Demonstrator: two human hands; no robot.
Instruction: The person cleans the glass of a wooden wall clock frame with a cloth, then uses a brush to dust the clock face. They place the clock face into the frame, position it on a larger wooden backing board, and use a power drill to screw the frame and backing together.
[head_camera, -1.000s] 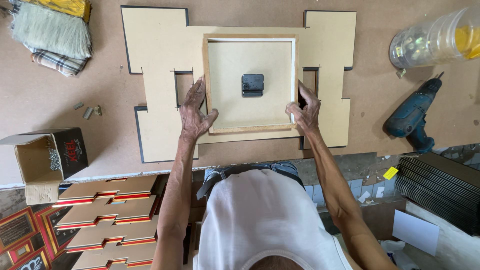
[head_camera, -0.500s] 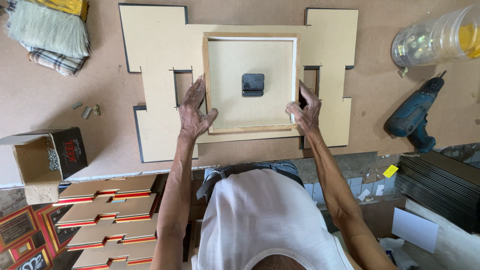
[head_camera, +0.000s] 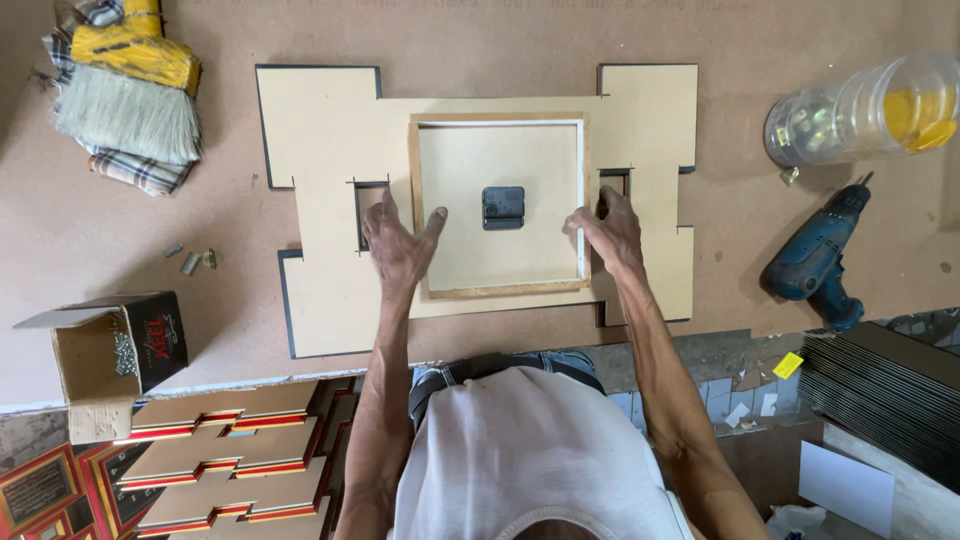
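Note:
A stepped tan fibreboard panel (head_camera: 320, 130) with dark edges lies flat on the brown worktop. On its middle sits a square wooden frame (head_camera: 498, 120) around a tan back board with a small black square mechanism (head_camera: 503, 207) at its centre. My left hand (head_camera: 397, 243) lies flat with fingers spread on the frame's left side and lower left corner. My right hand (head_camera: 608, 226) presses on the frame's right side near the lower right corner. Neither hand grips anything.
A yellow brush on a checked cloth (head_camera: 128, 95) lies far left. Loose screws (head_camera: 190, 258) and an open cardboard box (head_camera: 105, 345) sit left. A clear jar (head_camera: 860, 105) and blue drill (head_camera: 815, 262) lie right. Stacked stepped panels (head_camera: 225, 450) and dark sheets (head_camera: 885, 385) lie below the table edge.
Both hands have shifted slightly inward onto the frame's sides, the left thumb now reaching onto the back board. The frame and panel stay where they were.

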